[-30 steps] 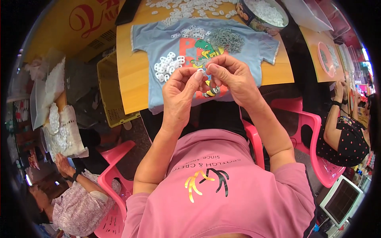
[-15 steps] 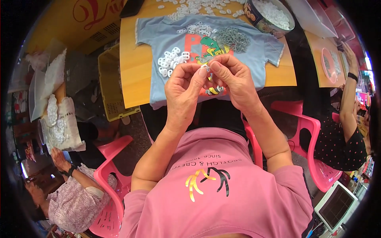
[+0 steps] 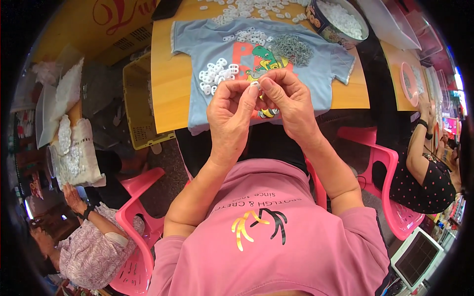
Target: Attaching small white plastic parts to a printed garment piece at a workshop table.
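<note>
Both hands meet over the near part of a light blue T-shirt spread on the table. My left hand pinches a small white plastic piece between thumb and forefinger. Close against it, my right hand is closed in a pinch; its fingertips hide whatever they hold. Just beyond my left hand lies a heap of white two-holed plastic pieces. Farther back on the shirt are a smaller group of white pieces and a pile of small grey metal parts, like screws.
More white pieces lie scattered at the table's far edge. A round tin of white pieces stands at the far right. A yellow crate is left of the table. People sit on both sides, beside pink chairs.
My hands stay together and have barely shifted; the white piece is now more covered by my fingers. At right, the neighbouring person's raised arm has come down toward their table.
</note>
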The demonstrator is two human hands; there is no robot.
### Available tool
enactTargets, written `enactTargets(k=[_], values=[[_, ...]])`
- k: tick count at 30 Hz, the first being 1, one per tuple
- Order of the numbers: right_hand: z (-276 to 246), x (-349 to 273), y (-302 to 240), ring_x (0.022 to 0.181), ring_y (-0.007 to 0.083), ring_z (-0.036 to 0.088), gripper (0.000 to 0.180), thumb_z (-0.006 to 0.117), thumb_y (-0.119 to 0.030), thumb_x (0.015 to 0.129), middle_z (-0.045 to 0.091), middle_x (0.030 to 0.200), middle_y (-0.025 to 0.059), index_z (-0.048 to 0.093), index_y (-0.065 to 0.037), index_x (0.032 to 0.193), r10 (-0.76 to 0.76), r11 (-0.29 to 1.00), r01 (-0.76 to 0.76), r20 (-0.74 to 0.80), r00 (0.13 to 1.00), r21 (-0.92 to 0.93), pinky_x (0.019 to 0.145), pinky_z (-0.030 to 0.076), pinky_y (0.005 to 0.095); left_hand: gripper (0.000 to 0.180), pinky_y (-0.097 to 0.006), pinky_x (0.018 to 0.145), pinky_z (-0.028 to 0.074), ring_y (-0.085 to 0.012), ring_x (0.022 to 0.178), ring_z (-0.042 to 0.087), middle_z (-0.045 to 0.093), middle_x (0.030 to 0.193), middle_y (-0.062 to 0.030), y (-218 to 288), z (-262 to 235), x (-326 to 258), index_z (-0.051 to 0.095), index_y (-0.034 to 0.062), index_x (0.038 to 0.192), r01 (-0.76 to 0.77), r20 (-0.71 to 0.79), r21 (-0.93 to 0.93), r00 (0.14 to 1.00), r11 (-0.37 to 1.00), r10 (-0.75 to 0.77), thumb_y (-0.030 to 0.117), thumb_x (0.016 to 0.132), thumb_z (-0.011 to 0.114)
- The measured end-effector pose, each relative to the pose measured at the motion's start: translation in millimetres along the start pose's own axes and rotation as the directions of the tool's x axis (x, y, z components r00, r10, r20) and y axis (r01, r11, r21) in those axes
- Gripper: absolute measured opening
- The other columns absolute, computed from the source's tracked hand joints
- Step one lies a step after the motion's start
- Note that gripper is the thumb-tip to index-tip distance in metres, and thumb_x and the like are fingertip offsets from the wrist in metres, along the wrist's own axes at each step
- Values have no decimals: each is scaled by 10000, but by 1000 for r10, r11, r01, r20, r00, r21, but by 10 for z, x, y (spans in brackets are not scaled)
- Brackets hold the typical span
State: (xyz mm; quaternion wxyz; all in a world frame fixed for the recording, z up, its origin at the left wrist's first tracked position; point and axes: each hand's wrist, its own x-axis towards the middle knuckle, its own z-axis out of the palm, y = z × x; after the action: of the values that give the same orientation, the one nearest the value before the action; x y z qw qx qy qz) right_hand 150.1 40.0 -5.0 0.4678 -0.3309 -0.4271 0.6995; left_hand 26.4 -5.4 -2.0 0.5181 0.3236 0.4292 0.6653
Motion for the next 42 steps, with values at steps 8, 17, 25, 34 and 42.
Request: enactTargets(k=[8,17,25,34,42], values=[[96,-61,137,698,66,542,147,621,-179,957,619,881,9,601,-43,1010,-91,994,94,-50,995,50,604,449,214,108,-175,599,479,-60,724,621,644,856,-33,-71,26,-24,561,16,1001,-51,-79,-19,996,999,49,89,945,617],[-81,-50,117,659,55,500,174,599,-188,971,618,870,12,602,-24,1031,-129,973,131,20,991,-188,590,428,216,105,-213,655,510,-78,731,624,664,894,-70,-54,-10,-1,558,-1,1006,5,-56,-137,998,991,-13,80,954,598],[41,-12,54,646,45,478,181,579,-191,984,595,813,-3,606,-14,1016,-168,979,162,-46,985,-121,593,413,206,121,-180,636,486,-64,732,614,653,859,-46,-42,26,-1,573,3,1013,8,-51,-112,999,994,-14,93,946,618],[18,9,-8,704,42,537,187,584,-195,982,587,824,-19,603,-11,1009,-77,980,75,-3,997,-183,627,482,200,125,-177,619,485,-60,725,613,644,860,-43,-44,13,-1,564,1,1009,-9,-35,-62,999,998,7,94,946,618],[-28,55,-23,738,53,570,145,597,-137,967,607,848,2,594,8,984,-287,834,306,111,951,-459,645,515,207,113,-180,602,478,-46,729,607,644,855,-24,-74,-12,5,577,13,988,-48,-56,75,997,996,52,102,942,629]])
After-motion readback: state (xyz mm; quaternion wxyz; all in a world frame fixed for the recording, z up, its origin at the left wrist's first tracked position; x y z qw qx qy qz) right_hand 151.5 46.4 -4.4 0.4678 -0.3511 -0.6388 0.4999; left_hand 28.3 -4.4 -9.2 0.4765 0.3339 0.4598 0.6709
